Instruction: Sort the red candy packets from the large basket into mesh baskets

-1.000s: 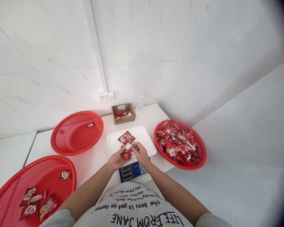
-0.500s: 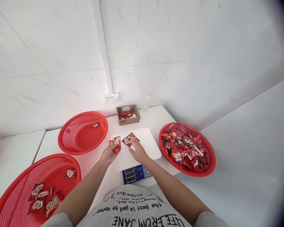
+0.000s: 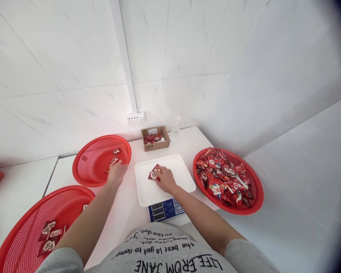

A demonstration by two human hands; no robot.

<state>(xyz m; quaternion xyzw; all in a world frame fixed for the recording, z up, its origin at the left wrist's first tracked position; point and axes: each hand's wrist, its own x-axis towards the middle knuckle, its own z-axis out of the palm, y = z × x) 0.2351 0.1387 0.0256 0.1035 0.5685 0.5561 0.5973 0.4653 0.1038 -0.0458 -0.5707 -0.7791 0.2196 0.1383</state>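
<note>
My left hand (image 3: pixel 118 172) is over the right rim of the upper left red basket (image 3: pixel 82 171), fingers apart and holding nothing. Small red packets (image 3: pixel 114 160) lie in that basket beside the fingertips. On the white scale tray (image 3: pixel 147 195), my right hand (image 3: pixel 166 179) has its fingers closed on a red packet (image 3: pixel 153 175), whose left part sticks out. The scale's blue panel (image 3: pixel 166 209) shows in front of the tray.
A red basket (image 3: pixel 257 206) heaped with red packets stands at the right. At lower left, a larger red basket (image 3: pixel 10 242) holds several packets. Behind the tray are a cardboard box (image 3: pixel 156 146) with packets and a clear plastic item (image 3: pixel 175 128).
My left hand has moved left from the tray to the upper left basket and let go of its packets, which now lie there. My right hand has closed on the packet on the tray.
</note>
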